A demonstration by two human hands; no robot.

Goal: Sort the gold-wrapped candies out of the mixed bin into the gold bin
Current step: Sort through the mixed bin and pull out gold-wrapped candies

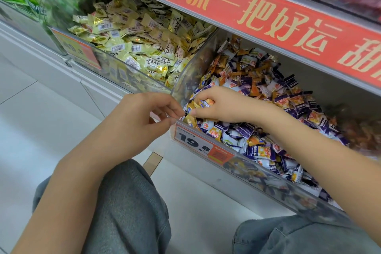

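**Two hands at the mixed bin**

Two clear bins stand side by side: the gold bin (144, 80) (wrappers read "Dove") and the mixed bin (268, 173), price tag (198, 144) "19.8". The right hand (216, 105) has its fingers curled around several candies (203, 102) at the mixed bin's near left corner. The left hand (144, 115), fingers bent, pinches a gold-wrapped candy (189, 118) there.

Clear mixed bin (206, 51) held purple, white and orange candies, few gold-wrapped candies (190, 118) at front-left corner; gold bin (107, 55) left, heaped.
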